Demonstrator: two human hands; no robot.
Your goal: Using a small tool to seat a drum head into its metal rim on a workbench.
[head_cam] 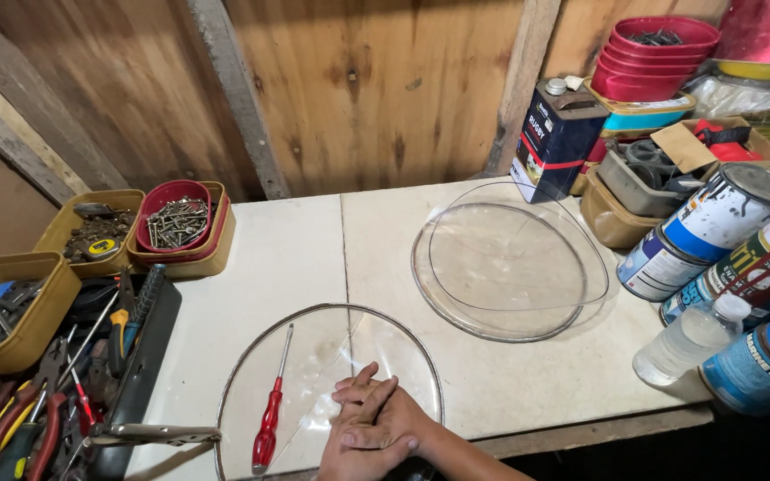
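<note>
Resting folded one over the other, the left hand (360, 450) and right hand (376, 419) lie on the near round glass panel (314, 356), fingers loosely curled and gripping nothing. A red-handled screwdriver (269, 423) lies untouched on the same panel, just left of the hands, so no tool work shows as under way. Two more clear round panels (505, 267) lie stacked farther back on the white tabletop (260, 258). At left, a red bowl (174, 218) holds screws, a tan tray (11, 312) holds assorted tools, and paint cans (715, 232) lie at right.

Head view, steeply down, close
</note>
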